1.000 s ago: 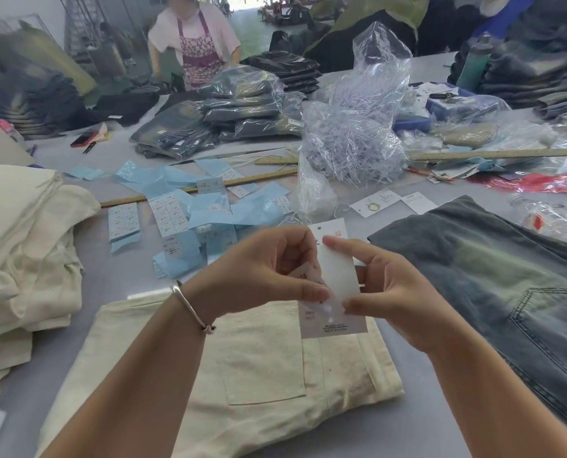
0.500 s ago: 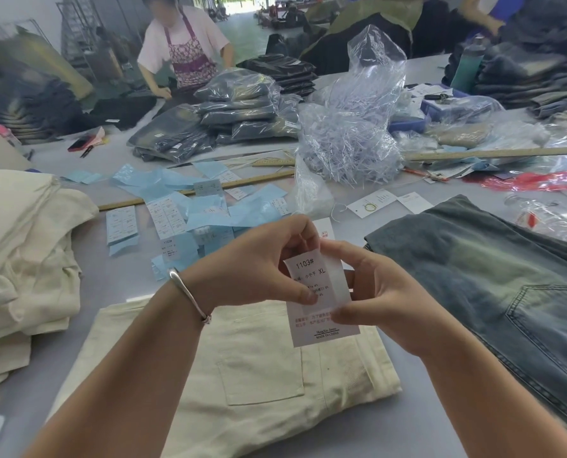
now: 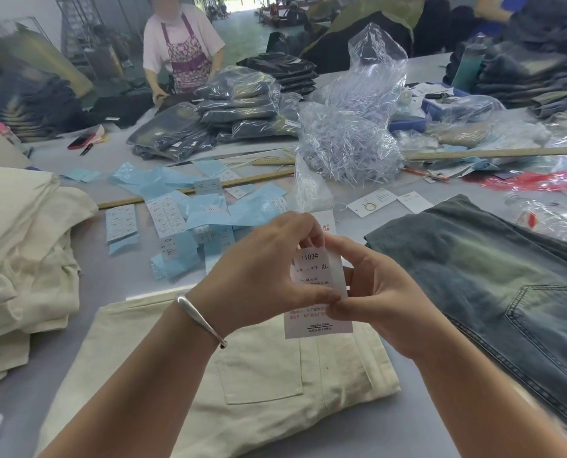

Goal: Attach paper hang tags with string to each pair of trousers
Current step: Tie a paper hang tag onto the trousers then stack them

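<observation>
Head view: a white paper tag (image 3: pixel 318 285), printed "1103#" and "XL", hangs upright between the two hands just above the folded cream trousers (image 3: pixel 242 385) on the grey desk (image 3: pixel 358 438). The left hand (image 3: pixel 259 276) comes in from the lower left, a silver bangle (image 3: pixel 199 317) on its wrist; its thumb and curled fingers pinch the tag's left edge and top. The right hand (image 3: pixel 374 299) comes in from the lower right, fingers curled, its thumb meeting the left thumb on the tag's face and pinching the right edge. Both hands are closed on the tag; the thumb tips touch. A second white card (image 3: pixel 326 223) shows just behind the left fingers; whether it is held I cannot tell. No string can be made out at the tag.

Right of the hands lies a pair of faded jeans (image 3: pixel 490 276), flat, pocket up. At far left sits a pile of cream garments (image 3: pixel 21 246). Beyond the hands, blue backing sheets (image 3: pixel 176 206) with small white labels are strewn near a wooden ruler (image 3: pixel 209 190). A clear bag (image 3: pixel 351 133) stands open behind them, filled with thin pale plastic fasteners. More bagged jeans (image 3: pixel 236 107) are stacked farther back, where a person in an apron (image 3: pixel 186 54) stands at the desk.
</observation>
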`<state>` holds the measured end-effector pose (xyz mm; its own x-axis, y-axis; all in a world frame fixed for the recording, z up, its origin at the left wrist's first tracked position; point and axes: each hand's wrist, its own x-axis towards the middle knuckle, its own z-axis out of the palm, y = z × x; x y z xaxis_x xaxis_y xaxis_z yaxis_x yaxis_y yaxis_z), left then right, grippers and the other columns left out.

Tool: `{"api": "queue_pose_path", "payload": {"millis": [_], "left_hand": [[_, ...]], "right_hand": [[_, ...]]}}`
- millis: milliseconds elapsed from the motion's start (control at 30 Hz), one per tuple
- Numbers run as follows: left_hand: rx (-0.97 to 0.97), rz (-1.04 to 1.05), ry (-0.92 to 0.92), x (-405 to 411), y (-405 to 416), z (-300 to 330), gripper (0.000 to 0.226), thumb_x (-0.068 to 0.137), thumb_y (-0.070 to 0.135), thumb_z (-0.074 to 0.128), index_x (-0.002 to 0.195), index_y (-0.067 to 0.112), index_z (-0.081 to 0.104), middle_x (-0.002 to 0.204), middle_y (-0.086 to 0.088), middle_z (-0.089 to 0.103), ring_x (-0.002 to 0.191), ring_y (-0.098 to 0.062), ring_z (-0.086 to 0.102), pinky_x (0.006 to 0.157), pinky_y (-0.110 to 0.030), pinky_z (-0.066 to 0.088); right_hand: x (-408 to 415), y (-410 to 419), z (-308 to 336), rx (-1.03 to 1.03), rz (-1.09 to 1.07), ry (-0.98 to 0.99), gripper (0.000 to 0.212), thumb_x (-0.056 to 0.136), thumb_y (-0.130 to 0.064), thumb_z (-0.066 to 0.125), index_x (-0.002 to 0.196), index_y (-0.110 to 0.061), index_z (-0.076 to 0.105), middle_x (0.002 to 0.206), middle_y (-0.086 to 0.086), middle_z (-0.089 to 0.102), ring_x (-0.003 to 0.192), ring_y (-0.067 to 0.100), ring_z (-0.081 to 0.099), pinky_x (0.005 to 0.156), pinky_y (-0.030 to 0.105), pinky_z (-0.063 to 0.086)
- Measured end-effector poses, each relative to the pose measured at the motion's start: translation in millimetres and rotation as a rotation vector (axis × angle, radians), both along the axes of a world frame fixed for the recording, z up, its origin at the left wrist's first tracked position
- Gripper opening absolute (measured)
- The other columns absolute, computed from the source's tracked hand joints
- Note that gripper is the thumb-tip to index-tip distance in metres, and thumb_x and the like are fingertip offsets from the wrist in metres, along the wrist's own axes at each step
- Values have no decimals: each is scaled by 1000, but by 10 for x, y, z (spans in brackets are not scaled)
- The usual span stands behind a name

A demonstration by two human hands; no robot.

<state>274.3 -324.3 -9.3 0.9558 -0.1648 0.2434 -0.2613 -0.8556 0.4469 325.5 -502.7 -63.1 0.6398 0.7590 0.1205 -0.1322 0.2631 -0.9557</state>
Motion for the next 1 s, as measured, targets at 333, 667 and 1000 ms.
{"api": "queue_pose_path", "payload": {"millis": [333, 667, 1000], "left_hand": [[-205, 156, -163, -100, -72, -267, 103, 66, 70, 68, 148, 51, 9, 128, 13, 40, 111, -2, 49, 78, -23, 50], [-1200, 146, 449, -17, -59, -501, 31, 71, 23, 77, 97, 7, 75, 95, -16, 74, 82, -23, 70, 68, -29, 56], [-1172, 113, 302, -4, -138, -768, 30, 84, 29, 63, 102, 7, 74, 95, -8, 75, 87, -15, 69, 74, -22, 52]], "right_hand": [[-12, -13, -65, 121, -113, 49, 86, 69, 17, 62, 144, -18, 40, 118, 19, 65, 101, 29, 65, 83, 38, 55], [-99, 142, -173, 153, -285, 165, 81, 65, 9, 68, 138, -18, 46, 117, 20, 67, 106, 34, 64, 96, 46, 51], [-13, 241, -108, 35, -537, 318, 31, 77, 1, 72, 106, -9, 70, 96, 16, 72, 78, 22, 68, 63, 27, 57]]}}
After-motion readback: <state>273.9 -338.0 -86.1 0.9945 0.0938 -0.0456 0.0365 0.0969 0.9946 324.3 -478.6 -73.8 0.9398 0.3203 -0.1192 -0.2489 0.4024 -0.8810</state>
